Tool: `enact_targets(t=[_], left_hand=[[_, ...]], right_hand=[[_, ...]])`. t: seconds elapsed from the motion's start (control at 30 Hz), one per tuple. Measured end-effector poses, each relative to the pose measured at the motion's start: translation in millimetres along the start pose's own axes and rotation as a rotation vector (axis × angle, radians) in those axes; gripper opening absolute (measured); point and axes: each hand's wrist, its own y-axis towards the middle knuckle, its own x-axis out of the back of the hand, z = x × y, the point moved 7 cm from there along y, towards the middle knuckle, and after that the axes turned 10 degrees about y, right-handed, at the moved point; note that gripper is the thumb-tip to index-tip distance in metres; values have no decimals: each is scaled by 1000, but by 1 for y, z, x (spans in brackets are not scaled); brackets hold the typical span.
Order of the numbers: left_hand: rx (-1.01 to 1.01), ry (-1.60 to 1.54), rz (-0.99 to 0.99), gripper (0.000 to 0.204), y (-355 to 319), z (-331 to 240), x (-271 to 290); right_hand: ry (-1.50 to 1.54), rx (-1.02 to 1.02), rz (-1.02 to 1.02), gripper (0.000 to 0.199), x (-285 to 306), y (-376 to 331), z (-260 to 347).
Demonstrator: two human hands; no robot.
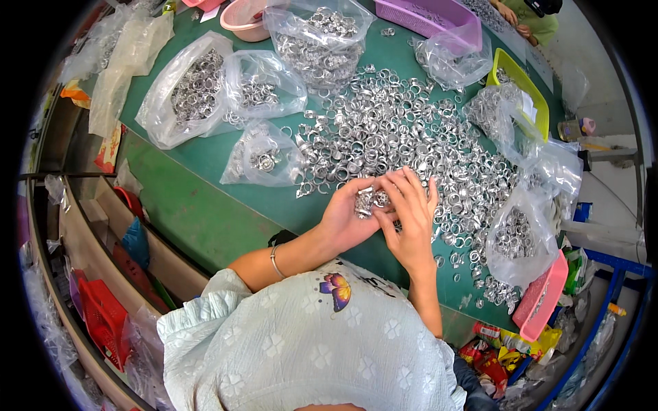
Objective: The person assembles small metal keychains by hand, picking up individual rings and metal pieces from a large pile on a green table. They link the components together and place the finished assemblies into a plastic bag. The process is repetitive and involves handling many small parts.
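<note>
My left hand is cupped, palm up, around a small cluster of silver metal rings. My right hand bends over the same cluster from the right, its thumb and fingertips closed on rings at the edge of the left palm. Its fingers partly hide what they touch. Both hands are above the near edge of a large loose heap of silver rings on the green table. Beside the heap, left of my hands, an open clear plastic bag holds a few more rings.
Clear bags of rings stand at the far left, with a larger full bag behind. Around the table are a purple basket, a green basket and a pink basket. Another person's hands show at far right.
</note>
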Motion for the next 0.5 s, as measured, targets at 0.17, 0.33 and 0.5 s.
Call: enact_targets(t=[0.17,0.33,0.5], left_hand=[[53,-28,-81,43,-2,3,-2],[114,-131,7,45,-2,7,-10],[116,-76,-8,42,-4,9,-5]], right_hand=[[30,35,-10,31,-7,-4,-3],[280,11,-124,30,-4,-14,-21],[107,100,-4,27,-8,-8,-8]])
